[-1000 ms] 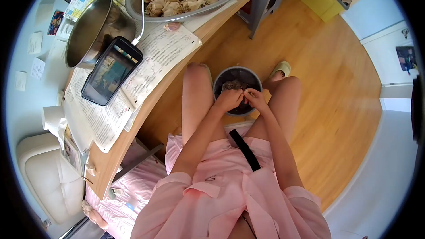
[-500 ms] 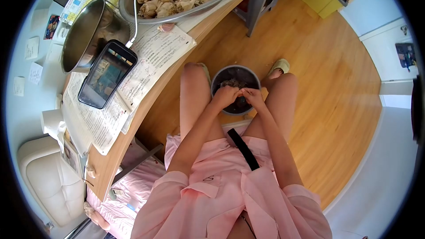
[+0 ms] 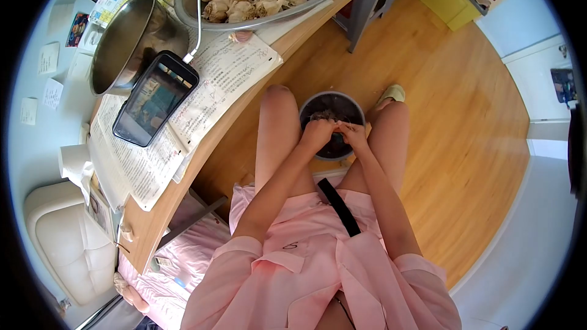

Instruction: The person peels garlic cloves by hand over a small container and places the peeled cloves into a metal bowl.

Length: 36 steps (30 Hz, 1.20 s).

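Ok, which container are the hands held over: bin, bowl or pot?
The gray bin between the knees: the left hand and right hand meet over it. The garlic bowl and metal pot sit on the desk.

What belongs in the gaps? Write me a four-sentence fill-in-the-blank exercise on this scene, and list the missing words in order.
1. The left hand and right hand are over a bucket that stands on the wood-coloured ____.
2. The wide metal bowl on the desk is heaped with ____.
3. The phone has a ____ cable plugged into it.
4. The short-sleeved shirt is ____ in colour.

Missing words: floor; garlic; white; pink.
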Available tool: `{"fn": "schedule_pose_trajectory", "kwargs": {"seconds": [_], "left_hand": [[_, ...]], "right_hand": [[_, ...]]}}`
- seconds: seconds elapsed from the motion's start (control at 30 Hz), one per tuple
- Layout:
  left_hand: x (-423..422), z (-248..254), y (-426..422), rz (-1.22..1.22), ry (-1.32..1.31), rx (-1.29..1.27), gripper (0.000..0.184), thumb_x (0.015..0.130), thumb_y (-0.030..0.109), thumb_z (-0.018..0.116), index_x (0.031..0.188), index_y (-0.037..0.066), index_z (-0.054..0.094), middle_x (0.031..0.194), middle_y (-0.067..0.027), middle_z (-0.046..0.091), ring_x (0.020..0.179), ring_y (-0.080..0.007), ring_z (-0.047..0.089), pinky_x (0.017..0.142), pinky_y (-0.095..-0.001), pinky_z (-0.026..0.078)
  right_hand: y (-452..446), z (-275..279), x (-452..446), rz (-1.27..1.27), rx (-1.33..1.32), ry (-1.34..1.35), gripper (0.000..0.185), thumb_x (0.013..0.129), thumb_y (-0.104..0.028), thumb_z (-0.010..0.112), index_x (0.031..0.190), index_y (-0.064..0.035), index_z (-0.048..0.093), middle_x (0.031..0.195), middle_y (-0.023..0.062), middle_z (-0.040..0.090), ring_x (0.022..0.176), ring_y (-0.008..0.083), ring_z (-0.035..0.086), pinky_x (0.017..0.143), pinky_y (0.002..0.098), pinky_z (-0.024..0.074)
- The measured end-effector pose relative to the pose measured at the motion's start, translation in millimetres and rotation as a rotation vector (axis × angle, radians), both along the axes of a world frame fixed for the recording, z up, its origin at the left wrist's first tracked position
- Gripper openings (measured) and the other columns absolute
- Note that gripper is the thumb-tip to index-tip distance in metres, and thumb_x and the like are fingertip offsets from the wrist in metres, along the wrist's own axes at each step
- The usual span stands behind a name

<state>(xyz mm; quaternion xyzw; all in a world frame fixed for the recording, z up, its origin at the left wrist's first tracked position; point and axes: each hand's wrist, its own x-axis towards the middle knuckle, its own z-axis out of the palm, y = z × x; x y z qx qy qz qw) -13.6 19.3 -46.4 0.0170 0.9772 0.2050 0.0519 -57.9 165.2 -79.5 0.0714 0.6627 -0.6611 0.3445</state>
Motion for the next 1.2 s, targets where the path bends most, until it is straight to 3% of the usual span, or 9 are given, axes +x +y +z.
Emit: {"fn": "schedule_pose_trajectory", "kwargs": {"seconds": [0.37, 0.57, 0.6, 0.8, 0.9, 1.0, 1.1, 1.2], "left_hand": [[2, 1, 6, -0.005, 0.015, -0.026, 0.025, 0.089, 0.02, 0.046, 0.077, 0.003, 0.059, 0.067, -0.0158, 0.062, 0.061, -0.0291, 0.063, 0.053, -0.0376, 0.052], [2, -8, 7, 0.002, 0.026, -0.015, 0.023, 0.088, 0.021, 0.047, 0.078, 0.003, 0.059, 0.068, -0.0169, 0.062, 0.063, -0.0312, 0.063, 0.054, -0.0402, 0.051], [2, -11, 7, -0.042, 0.077, -0.046, 0.023, 0.089, 0.018, 0.047, 0.075, 0.003, 0.058, 0.066, -0.0158, 0.063, 0.06, -0.0271, 0.064, 0.051, -0.0368, 0.052], [-1, -15, 3, -0.023, 0.123, 0.005, 0.028, 0.088, 0.027, 0.05, 0.076, 0.004, 0.059, 0.068, -0.0124, 0.062, 0.062, -0.0269, 0.064, 0.053, -0.0377, 0.052], [1, -10, -2, 0.039, 0.169, 0.16, 0.025, 0.086, 0.026, 0.055, 0.078, 0.003, 0.061, 0.075, -0.0124, 0.062, 0.068, -0.0271, 0.063, 0.058, -0.0379, 0.051], [2, -2, -4, 0.146, 0.119, 0.352, 0.015, 0.082, 0.017, 0.061, 0.082, 0.001, 0.062, 0.081, -0.0137, 0.061, 0.072, -0.0266, 0.062, 0.062, -0.0358, 0.049], [-1, 6, -1, 0.256, 0.175, 0.662, 0.011, 0.077, 0.006, 0.064, 0.085, -0.001, 0.062, 0.079, -0.0132, 0.06, 0.071, -0.024, 0.061, 0.061, -0.033, 0.048], [-4, 7, -4, 0.226, 0.2, 0.767, 0.012, 0.076, 0.003, 0.064, 0.087, -0.001, 0.063, 0.079, -0.012, 0.059, 0.069, -0.0221, 0.06, 0.06, -0.03, 0.047]], "right_hand": [[1, 1, 3, -0.075, -0.053, -0.094, 0.03, 0.083, -0.026, 0.066, 0.092, 0.0028, 0.067, 0.079, 0.0087, 0.067, 0.043, 0.0036, 0.036, 0.039, 0.0192, 0.0276], [2, 6, 5, -0.104, -0.037, -0.135, 0.032, 0.081, -0.029, 0.068, 0.089, 0.0022, 0.067, 0.077, 0.009, 0.066, 0.042, 0.0041, 0.037, 0.039, 0.0194, 0.0279], [1, 5, 5, -0.106, -0.039, -0.136, 0.032, 0.081, -0.029, 0.068, 0.089, 0.0021, 0.067, 0.077, 0.0092, 0.066, 0.042, 0.0042, 0.037, 0.039, 0.0195, 0.028], [4, 9, 6, -0.132, -0.094, -0.222, 0.033, 0.083, -0.029, 0.065, 0.094, 0.0021, 0.065, 0.086, 0.0107, 0.066, 0.043, 0.0027, 0.036, 0.038, 0.0178, 0.0282], [5, 18, 8, -0.155, -0.141, -0.268, 0.033, 0.084, -0.028, 0.064, 0.1, 0.0017, 0.062, 0.092, 0.0109, 0.066, 0.043, 0.0014, 0.034, 0.037, 0.0158, 0.0275], [7, 20, 7, -0.162, -0.236, -0.278, 0.033, 0.085, -0.027, 0.063, 0.102, 0.0006, 0.061, 0.095, 0.0106, 0.065, 0.042, 0.0005, 0.034, 0.037, 0.0144, 0.0263], [9, 19, 5, -0.145, -0.278, -0.288, 0.031, 0.084, -0.028, 0.063, 0.101, -0.0014, 0.062, 0.097, 0.0105, 0.065, 0.042, 0.0002, 0.033, 0.037, 0.0139, 0.0257], [10, 23, 7, -0.127, -0.278, -0.285, 0.03, 0.085, -0.03, 0.063, 0.098, -0.0031, 0.062, 0.096, 0.0105, 0.065, 0.042, 0.0002, 0.033, 0.037, 0.0139, 0.0256]]}}
